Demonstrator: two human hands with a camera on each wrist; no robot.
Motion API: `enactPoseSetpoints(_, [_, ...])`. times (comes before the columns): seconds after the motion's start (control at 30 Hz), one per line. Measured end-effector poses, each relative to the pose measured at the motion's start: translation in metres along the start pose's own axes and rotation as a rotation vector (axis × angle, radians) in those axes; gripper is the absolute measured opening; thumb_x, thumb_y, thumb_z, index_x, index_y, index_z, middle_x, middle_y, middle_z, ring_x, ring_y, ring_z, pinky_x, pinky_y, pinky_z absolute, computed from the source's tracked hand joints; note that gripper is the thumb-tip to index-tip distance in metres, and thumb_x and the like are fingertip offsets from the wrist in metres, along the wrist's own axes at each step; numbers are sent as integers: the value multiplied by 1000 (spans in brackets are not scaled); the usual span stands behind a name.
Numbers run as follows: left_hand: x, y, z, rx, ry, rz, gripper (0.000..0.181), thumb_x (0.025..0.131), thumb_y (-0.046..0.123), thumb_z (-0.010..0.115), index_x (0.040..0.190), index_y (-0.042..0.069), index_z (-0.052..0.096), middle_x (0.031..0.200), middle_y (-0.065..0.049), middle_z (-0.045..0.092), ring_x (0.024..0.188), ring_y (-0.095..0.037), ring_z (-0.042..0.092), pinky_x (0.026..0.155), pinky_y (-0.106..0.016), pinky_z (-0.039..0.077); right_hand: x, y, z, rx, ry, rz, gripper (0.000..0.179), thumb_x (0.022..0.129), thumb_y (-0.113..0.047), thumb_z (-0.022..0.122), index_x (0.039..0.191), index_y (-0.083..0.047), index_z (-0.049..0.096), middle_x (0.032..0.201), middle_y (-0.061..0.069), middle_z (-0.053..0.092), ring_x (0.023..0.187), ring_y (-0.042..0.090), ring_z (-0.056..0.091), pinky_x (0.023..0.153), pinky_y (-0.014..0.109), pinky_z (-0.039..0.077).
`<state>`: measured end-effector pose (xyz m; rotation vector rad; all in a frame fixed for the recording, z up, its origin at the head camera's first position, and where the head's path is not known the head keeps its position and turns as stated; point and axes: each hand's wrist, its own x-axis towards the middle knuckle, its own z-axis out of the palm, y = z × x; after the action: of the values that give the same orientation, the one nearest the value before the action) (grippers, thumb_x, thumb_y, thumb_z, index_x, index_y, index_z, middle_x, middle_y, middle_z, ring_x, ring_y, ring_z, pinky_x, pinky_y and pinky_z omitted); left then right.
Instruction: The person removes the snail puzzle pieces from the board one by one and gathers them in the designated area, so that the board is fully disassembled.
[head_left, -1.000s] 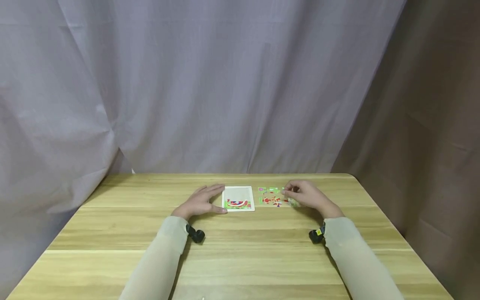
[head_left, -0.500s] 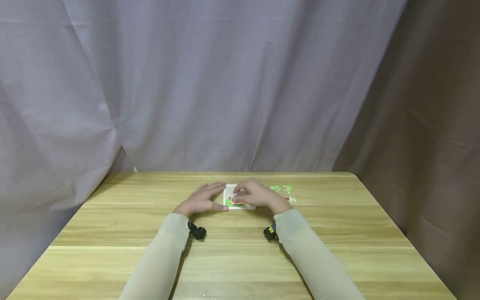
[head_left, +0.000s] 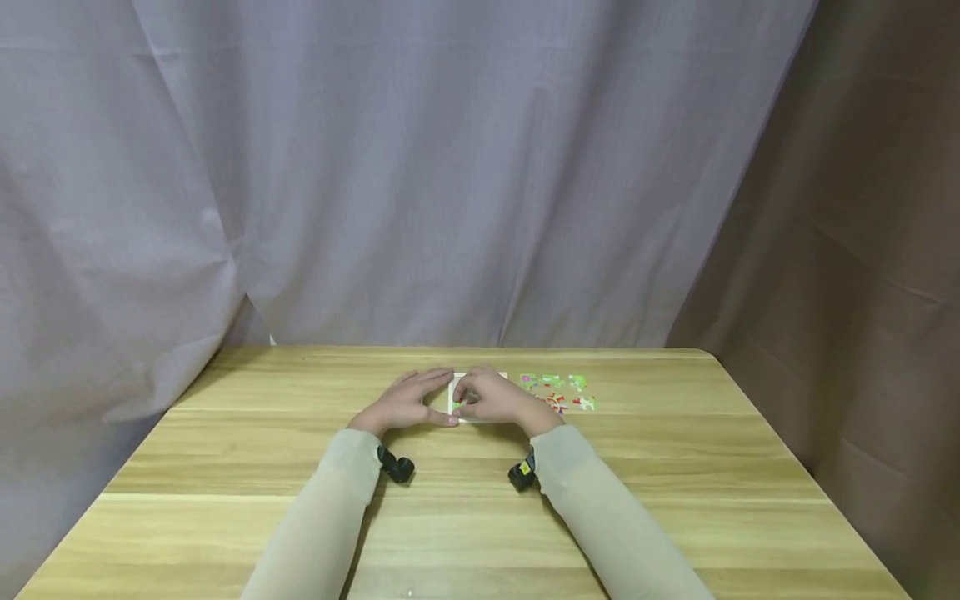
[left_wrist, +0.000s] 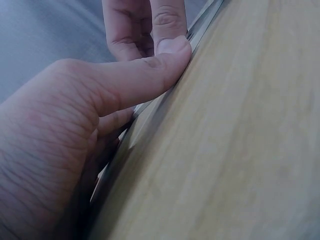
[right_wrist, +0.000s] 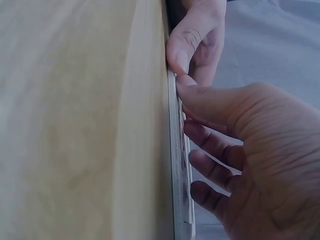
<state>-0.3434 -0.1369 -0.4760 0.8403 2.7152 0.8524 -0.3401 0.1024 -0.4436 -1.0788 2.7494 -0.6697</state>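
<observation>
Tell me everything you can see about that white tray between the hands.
The white tray is thin, pale-rimmed and rectangular, lying flat on the wooden table near its far edge. A little green shows inside. Its material is unclear. The left hand touches its left side; the right hand covers most of it.

- I have the pale-beige-sleeved left forearm (head_left: 318,512) reaching forward from the lower edge, slanting inward to the bare left wrist (head_left: 367,421).
- My bare left hand (head_left: 405,402) lies with its long fingers (head_left: 431,380) extended and its thumb (left_wrist: 145,75) spread apart from them.
- I have the pale-beige-sleeved right forearm (head_left: 615,512) angled inward too, more steeply across, up to the bare right wrist (head_left: 546,418).
- My bare right hand (head_left: 497,397) has its visible fingers (right_wrist: 212,167) bent; I see its index finger mostly hidden behind the thumb.
- Both thumb tips sit just beside each other; I can't confirm contact.
</observation>
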Motion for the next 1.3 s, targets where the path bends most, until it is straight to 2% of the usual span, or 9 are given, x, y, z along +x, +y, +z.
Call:
enactPoseSetpoints(0.33, [-2, 4, -1, 5, -10, -6, 103, 97, 62, 78, 176, 10, 38, 186, -11, 32, 174, -38, 28, 144, -65, 7, -1, -1, 2, 10, 22, 5, 19, 99, -19, 86, 112, -6, 80, 116, 12, 77, 123, 34, 62, 113, 54, 56])
enactPoseSetpoints(0.57, [0, 4, -1, 7, -6, -7, 103, 98, 62, 78, 176, 10, 36, 186, -10, 31, 174, -37, 27, 145, -65, 7, -1, 1, 3, -25, 38, 4, 20, 100, -21, 85, 113, -7, 80, 118, 11, 77, 121, 32, 63, 112, 52, 57])
enactPoseSetpoints(0.97, [0, 3, -1, 19, -10, -12, 103, 97, 61, 78, 176, 10, 37, 186, -10, 32, 175, -35, 26, 145, -63, 7, -1, 3, 5, -12, 42, 19, 24, 99, -23, 87, 115, -8, 78, 111, 8, 74, 123, 32, 62, 110, 50, 56])
enactPoseSetpoints(1.13, [1, 2, 1, 12, -3, -5, 103, 97, 60, 79, 176, 8, 38, 186, -11, 33, 174, -37, 27, 144, -65, 8, -1, 4, 5, 19, 39, 25, 19, 101, -22, 84, 115, -10, 77, 114, 7, 76, 120, 27, 61, 108, 48, 57])
enactPoseSetpoints(1.3, [-1, 4, 1, 13, 0, -2, 102, 96, 60, 79, 175, 8, 39, 185, -11, 34, 174, -36, 27, 145, -64, 8, -1, 7, 5, 80, 54, -17, 11, 104, -12, 78, 114, -8, 76, 118, 9, 78, 115, 26, 66, 110, 49, 58])
